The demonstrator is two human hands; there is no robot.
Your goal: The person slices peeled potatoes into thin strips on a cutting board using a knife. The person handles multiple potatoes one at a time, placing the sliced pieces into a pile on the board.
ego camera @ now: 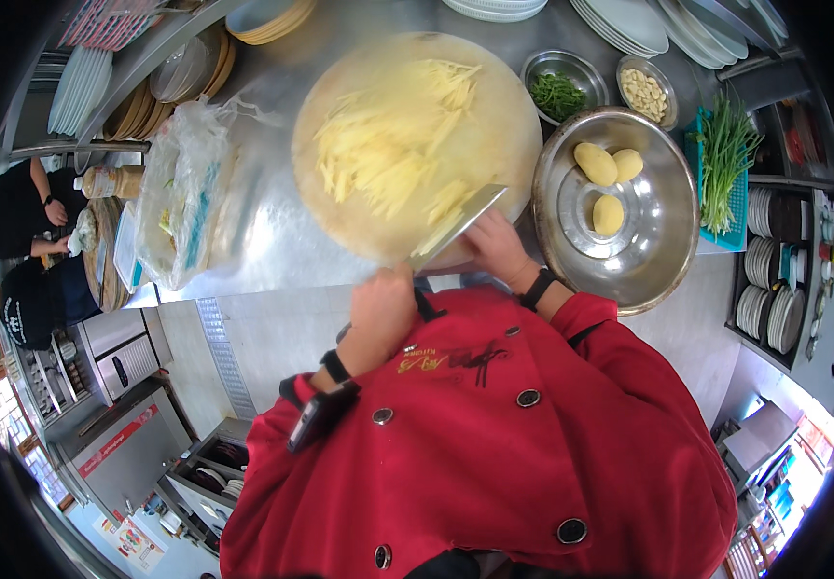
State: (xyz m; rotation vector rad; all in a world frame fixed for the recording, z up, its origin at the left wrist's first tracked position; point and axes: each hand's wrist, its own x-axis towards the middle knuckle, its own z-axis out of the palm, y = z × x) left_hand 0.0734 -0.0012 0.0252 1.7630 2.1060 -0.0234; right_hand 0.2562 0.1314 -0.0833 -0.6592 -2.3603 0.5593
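Note:
My left hand (386, 307) grips the handle of a Chinese cleaver (457, 228), whose blade slants up to the right over the near edge of a round cutting board (511, 130). Thin potato shreds (381, 145) are heaped across the board, blurred in places. A smaller bunch of cut strips (448, 201) lies along the blade's left face. Just right of the blade, my right hand (496, 242) has its fingers bent close to the steel. Whatever lies under those fingertips is hidden by the blade and hand.
Right of the board, a large steel basin (659, 239) holds three peeled potatoes (596, 164). Behind it are bowls of chopped greens (558, 95) and garlic cloves (643, 94). Scallions (725, 166) fill a teal basket. A plastic bag (185, 181) lies left. Co-workers (33, 210) stand far left.

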